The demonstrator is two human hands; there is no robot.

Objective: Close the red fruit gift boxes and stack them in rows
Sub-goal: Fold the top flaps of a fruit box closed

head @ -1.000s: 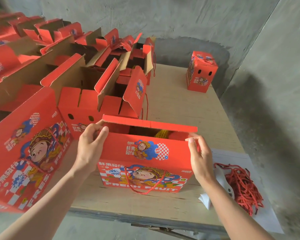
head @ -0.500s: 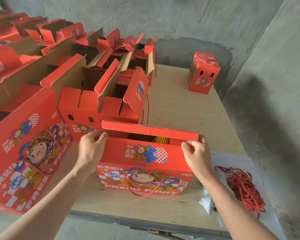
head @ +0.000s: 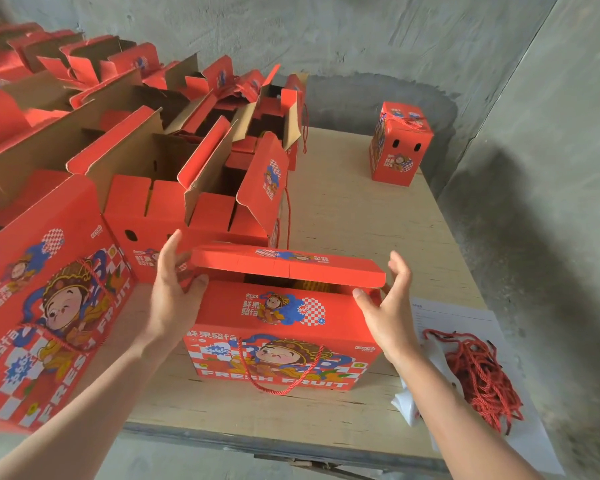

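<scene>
A red fruit gift box [head: 284, 334] stands near the table's front edge, its printed front facing me and a red rope handle hanging down. Its lid flap [head: 288, 268] lies almost flat over the opening, with a narrow gap showing yellow fruit [head: 312, 285] inside. My left hand [head: 174, 292] is at the box's left top corner, fingers straight beside the lid's end and thumb on the corner. My right hand [head: 385, 306] is at the right end, fingers straight and raised, thumb under the lid's edge. A closed red box [head: 400, 147] stands at the far right.
Several open red boxes [head: 187, 188] with raised flaps crowd the left and back of the wooden table [head: 343, 209]. A large printed box [head: 49, 299] leans at the near left. A pile of red rope handles [head: 478, 372] lies on white paper [head: 465, 320] at right. Concrete walls stand behind.
The lid flap has swung down and toward me over the opening. Both hands have moved from the front wall's top edge to the lid's two ends, fingers straightening.
</scene>
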